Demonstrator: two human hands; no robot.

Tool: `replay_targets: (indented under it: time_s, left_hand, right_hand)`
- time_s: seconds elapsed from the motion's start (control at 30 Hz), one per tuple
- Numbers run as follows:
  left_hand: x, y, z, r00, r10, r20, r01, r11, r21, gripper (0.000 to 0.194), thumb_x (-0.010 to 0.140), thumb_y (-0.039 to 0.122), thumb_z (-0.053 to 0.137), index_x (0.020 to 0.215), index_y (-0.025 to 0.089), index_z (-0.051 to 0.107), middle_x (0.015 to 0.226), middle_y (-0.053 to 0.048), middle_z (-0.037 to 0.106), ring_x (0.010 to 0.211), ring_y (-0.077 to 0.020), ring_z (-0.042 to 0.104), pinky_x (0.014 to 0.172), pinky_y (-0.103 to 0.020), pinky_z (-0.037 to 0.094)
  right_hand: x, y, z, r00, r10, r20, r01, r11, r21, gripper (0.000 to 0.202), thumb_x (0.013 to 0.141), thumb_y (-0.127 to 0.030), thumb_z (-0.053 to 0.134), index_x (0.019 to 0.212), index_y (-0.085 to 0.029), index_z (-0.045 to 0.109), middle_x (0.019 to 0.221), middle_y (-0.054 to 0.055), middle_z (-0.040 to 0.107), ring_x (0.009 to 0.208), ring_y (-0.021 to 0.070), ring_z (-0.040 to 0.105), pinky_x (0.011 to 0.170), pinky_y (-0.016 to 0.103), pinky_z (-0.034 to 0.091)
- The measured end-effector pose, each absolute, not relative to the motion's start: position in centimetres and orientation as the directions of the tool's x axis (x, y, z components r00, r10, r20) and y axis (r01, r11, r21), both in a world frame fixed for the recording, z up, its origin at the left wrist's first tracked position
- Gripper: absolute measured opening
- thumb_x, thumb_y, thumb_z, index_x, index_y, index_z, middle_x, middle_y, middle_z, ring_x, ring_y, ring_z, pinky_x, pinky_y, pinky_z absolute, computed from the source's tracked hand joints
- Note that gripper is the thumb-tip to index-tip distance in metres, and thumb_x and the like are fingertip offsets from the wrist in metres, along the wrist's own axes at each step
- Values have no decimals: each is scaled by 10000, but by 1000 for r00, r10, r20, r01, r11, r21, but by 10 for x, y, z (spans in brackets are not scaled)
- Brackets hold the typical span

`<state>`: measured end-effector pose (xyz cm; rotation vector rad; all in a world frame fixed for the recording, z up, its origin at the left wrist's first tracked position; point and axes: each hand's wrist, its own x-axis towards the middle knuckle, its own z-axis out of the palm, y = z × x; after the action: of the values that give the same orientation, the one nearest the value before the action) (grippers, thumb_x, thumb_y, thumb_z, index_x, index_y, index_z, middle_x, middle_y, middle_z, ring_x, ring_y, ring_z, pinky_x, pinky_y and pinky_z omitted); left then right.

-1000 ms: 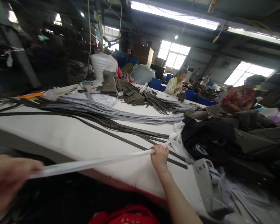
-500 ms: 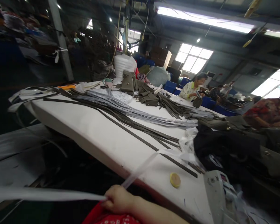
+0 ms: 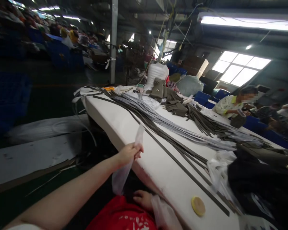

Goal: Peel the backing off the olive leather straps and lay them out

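My left hand (image 3: 132, 152) is closed round a strip of thin translucent plastic (image 3: 120, 179), over the near edge of the white table (image 3: 105, 115). One end of the strip stands up above the fist, and the rest hangs below it. Low in the view, my right hand (image 3: 144, 199) rests by my red shirt, its fingers partly showing. Translucent plastic (image 3: 165, 212) lies over its wrist and forearm; whether the fingers grip anything is unclear. Long dark straps (image 3: 182, 166) and a plastic-wrapped bundle of straps (image 3: 168, 123) stretch along the table.
A round yellow-rimmed object (image 3: 198, 206) sits near the table's front edge. Olive bags (image 3: 158, 88), white plastic (image 3: 220, 163) and black cloth (image 3: 261, 179) lie further along. Across the table a person (image 3: 230, 103) sits working. A pole (image 3: 113, 41) stands behind.
The view has swung left. My left arm has come into view, its hand holding the plastic above the table edge. My right hand has dropped lower, and plastic now lies over its wrist.
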<state>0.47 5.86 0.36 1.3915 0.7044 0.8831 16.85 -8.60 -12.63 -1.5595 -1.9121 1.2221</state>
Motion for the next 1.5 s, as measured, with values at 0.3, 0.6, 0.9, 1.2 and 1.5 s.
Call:
replay_targets:
  time_s: [0.3, 0.6, 0.9, 1.2, 1.5]
  left_hand:
    - [46, 16, -41, 825, 549, -136, -51, 312, 949, 738, 798, 811, 397, 690, 121, 636, 407, 73, 332, 373, -76, 307, 443, -241, 287]
    - [43, -6, -38, 873, 455, -175, 111, 164, 980, 817, 860, 795, 237, 734, 114, 671, 412, 37, 407, 389, -99, 366, 466, -253, 324]
    - [44, 28, -25, 741, 668, -75, -143, 265, 954, 527, 775, 610, 651, 947, 112, 666, 813, -48, 665, 691, -129, 561, 670, -260, 428]
    - [51, 26, -7, 713, 701, -16, -128, 153, 980, 593, 875, 655, 459, 782, 114, 683, 668, -26, 599, 532, -85, 359, 521, -243, 268]
    - [48, 23, -10, 900, 436, 12, -78, 134, 988, 504, 733, 612, 677, 763, 109, 645, 547, 46, 439, 510, -70, 354, 494, -206, 248]
  right_hand:
    - [192, -114, -9, 19, 993, -117, 192, -118, -974, 368, 916, -491, 536, 890, -172, 719, 743, 33, 670, 645, 148, 591, 606, 248, 478]
    - [206, -93, 2, 259, 966, 27, 310, -56, -949, 255, 851, -383, 637, 703, -176, 647, 603, -7, 578, 543, 125, 488, 524, 245, 403]
    - [215, -90, 9, 216, 952, 218, 416, 113, -902, 172, 869, -320, 639, 762, -194, 687, 753, 25, 654, 708, 163, 567, 652, 275, 445]
    - [226, -87, 8, 239, 915, 324, 430, 200, -880, 242, 827, -316, 702, 640, -189, 615, 646, -3, 579, 613, 137, 501, 593, 264, 420]
    - [229, -89, 10, 126, 964, 233, 150, 214, -965, 197, 870, -355, 662, 1011, -238, 735, 1285, 93, 617, 1162, 276, 562, 979, 409, 467]
